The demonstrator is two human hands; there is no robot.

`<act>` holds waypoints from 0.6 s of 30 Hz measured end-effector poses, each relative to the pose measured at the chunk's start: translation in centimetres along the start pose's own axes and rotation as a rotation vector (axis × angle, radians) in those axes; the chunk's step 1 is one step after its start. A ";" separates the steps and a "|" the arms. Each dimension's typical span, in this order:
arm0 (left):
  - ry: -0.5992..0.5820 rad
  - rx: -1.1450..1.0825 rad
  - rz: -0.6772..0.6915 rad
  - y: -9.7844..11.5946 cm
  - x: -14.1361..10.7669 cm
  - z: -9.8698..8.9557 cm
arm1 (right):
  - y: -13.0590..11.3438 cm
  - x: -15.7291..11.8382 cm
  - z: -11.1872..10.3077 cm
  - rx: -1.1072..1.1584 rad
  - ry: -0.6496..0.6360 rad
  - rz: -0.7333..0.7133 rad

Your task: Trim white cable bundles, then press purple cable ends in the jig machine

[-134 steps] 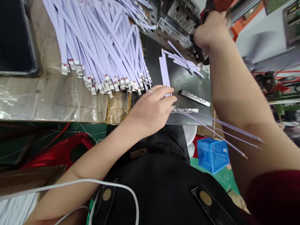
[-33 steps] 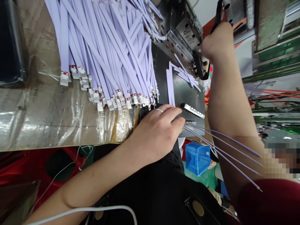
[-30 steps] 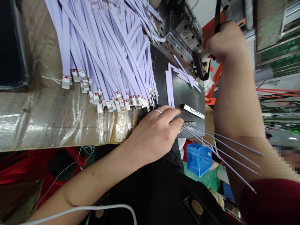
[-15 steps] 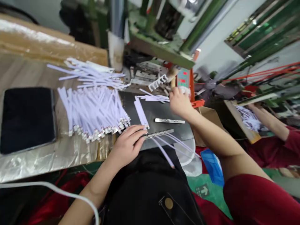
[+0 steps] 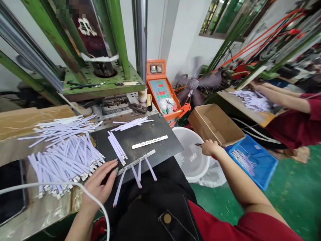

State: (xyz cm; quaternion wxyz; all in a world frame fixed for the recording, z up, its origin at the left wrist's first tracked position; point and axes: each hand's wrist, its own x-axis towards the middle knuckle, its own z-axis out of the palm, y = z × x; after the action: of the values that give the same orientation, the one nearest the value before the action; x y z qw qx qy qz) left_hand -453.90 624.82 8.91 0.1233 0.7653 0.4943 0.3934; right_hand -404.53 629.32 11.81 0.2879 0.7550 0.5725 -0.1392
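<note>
My left hand (image 5: 101, 184) rests at the left end of a metal strip (image 5: 137, 160), its thumb and fingers apart around that end. Several lilac flat cables hang from this strip over the plate's front edge. A second metal strip (image 5: 149, 142) lies behind it on the dark plate (image 5: 165, 127). Lilac cables (image 5: 117, 147) lie left of the strips, and a small bunch (image 5: 132, 124) sits further back. My right hand (image 5: 210, 148) is closed around a small dark pointed tool (image 5: 198, 144), above the white round tub (image 5: 190, 160).
A large pile of lilac cables (image 5: 65, 160) lies left, near a black tablet (image 5: 12, 187). Behind stands a green press (image 5: 100, 83) with an orange control box (image 5: 160, 90). Right are a cardboard box (image 5: 215, 124), a blue tray (image 5: 265, 167) and another person's arms (image 5: 283, 95).
My right hand has left the press area and moved right and toward me, over the tub. The toothed metal piece near it is gone from there. The view has shifted; my left hand remains by the strip.
</note>
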 end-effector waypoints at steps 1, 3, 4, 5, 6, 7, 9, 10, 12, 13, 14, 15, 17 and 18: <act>-0.020 0.040 0.011 0.2 0.5 -0.1 | 0.1 1.1 -0.6 0.016 0.025 -0.021; -0.090 0.111 0.041 0.6 1.8 -0.4 | -0.9 3.2 -2.7 0.094 0.166 -0.101; -0.138 0.137 0.054 0.9 2.5 -0.5 | -2.1 4.3 -4.0 0.157 0.275 -0.154; -0.191 0.154 0.062 1.2 3.2 -0.6 | -3.6 5.3 -5.2 0.227 0.393 -0.210; -0.236 0.163 0.063 1.5 3.8 -0.7 | -5.4 6.2 -6.4 0.293 0.502 -0.269; -0.274 0.170 0.057 1.7 4.2 -0.8 | -7.5 6.9 -7.3 0.344 0.582 -0.329; -0.339 0.183 0.032 2.1 4.5 -1.1 | -11.5 7.8 -8.2 0.390 0.645 -0.456; -0.365 0.187 0.016 2.2 4.4 -1.3 | -13.2 8.0 -8.2 0.400 0.646 -0.517; -0.415 0.189 -0.013 2.3 3.8 -1.7 | -15.4 7.6 -7.7 0.410 0.635 -0.607; -0.446 0.188 -0.025 2.3 3.4 -1.9 | -15.9 7.2 -7.3 0.419 0.642 -0.626; -0.479 0.191 -0.036 2.2 3.0 -2.1 | -16.0 6.6 -6.9 0.431 0.664 -0.633; -0.510 0.201 -0.046 1.9 2.6 -2.1 | -15.8 5.8 -6.4 0.446 0.699 -0.650; -0.540 0.254 -0.058 1.3 1.9 -2.0 | -15.2 3.9 -5.2 0.470 0.770 -0.786; -0.537 0.287 -0.052 1.0 1.7 -1.9 | -15.0 2.9 -4.5 0.464 0.786 -0.903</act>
State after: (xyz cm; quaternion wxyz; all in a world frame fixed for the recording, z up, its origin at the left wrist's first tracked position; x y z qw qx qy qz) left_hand -454.23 625.40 11.54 0.1501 0.8386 0.5141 0.0998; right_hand -418.34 636.92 9.76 -0.2013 0.4768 0.8519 -0.0798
